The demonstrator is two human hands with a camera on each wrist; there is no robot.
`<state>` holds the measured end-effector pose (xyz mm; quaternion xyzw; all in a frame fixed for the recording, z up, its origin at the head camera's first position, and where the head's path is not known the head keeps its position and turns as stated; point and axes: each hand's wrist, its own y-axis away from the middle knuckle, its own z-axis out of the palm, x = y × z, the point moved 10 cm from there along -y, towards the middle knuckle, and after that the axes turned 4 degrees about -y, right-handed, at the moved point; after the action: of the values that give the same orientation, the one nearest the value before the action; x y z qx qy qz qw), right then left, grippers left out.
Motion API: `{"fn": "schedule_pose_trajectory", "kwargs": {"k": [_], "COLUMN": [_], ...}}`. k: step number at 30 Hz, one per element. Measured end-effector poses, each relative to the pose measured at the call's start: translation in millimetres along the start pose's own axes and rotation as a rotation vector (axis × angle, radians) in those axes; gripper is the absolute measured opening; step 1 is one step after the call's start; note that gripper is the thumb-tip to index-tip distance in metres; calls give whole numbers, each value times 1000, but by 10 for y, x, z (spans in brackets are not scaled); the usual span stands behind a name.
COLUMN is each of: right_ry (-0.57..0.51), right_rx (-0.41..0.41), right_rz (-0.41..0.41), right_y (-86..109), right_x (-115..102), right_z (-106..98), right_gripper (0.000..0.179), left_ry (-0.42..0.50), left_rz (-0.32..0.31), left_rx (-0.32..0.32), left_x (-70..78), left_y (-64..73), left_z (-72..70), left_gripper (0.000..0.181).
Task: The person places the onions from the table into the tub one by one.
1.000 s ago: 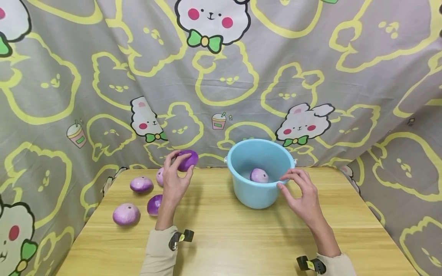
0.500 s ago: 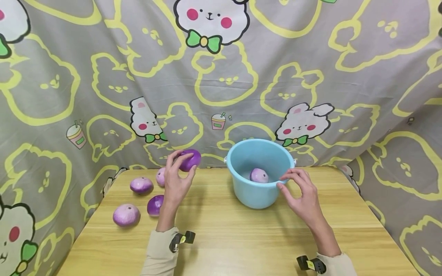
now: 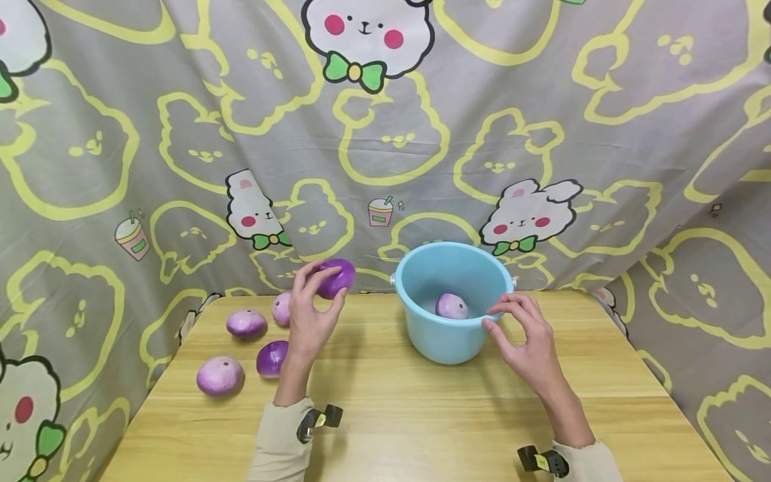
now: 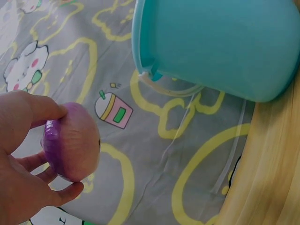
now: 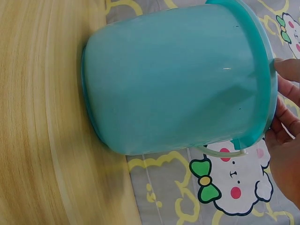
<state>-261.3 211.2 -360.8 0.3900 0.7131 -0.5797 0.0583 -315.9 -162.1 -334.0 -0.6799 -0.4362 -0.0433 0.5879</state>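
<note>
My left hand (image 3: 313,314) holds a purple onion (image 3: 337,278) between thumb and fingers, raised over the far edge of the table, left of the bucket. In the left wrist view the onion (image 4: 75,143) shows a purple side and a paler side with a small dark spot. My right hand (image 3: 530,341) pinches the near right rim of a light blue bucket (image 3: 446,341) that stands upright on the table. Another purple onion (image 3: 452,306) lies inside the bucket. In the right wrist view the fingers (image 5: 287,89) are at the rim.
Several more onions lie on the left of the wooden table (image 3: 385,422), among them a pale one (image 3: 220,375), a dark purple one (image 3: 271,359) and one farther back (image 3: 246,323). A patterned grey curtain (image 3: 385,147) hangs behind the table. The bucket's pale handle (image 4: 171,89) hangs down behind it.
My left hand has drifted slightly to the right with the onion, towards the bucket. The right hand and the bucket have stayed in place.
</note>
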Motion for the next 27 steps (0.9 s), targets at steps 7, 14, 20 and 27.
{"fn": "schedule_pose_trajectory", "kwargs": {"k": [7, 14, 20, 27], "right_ry": [-2, -6, -3, -8], "right_rx": [0, 0, -1, 2], "right_rz": [-4, -9, -5, -8], "right_y": [3, 0, 3, -1], "right_x": [-6, -15, -5, -16], "right_z": [1, 1, 0, -1], "right_gripper": [31, 31, 31, 31], "left_ry": [-3, 6, 22, 52], "left_rz": [23, 31, 30, 40], "left_rx": [-5, -8, -25, -22], "left_x": [58, 96, 128, 169], "left_y": [11, 21, 17, 20], "left_z": [28, 46, 77, 91], "left_gripper": [38, 38, 37, 39]}}
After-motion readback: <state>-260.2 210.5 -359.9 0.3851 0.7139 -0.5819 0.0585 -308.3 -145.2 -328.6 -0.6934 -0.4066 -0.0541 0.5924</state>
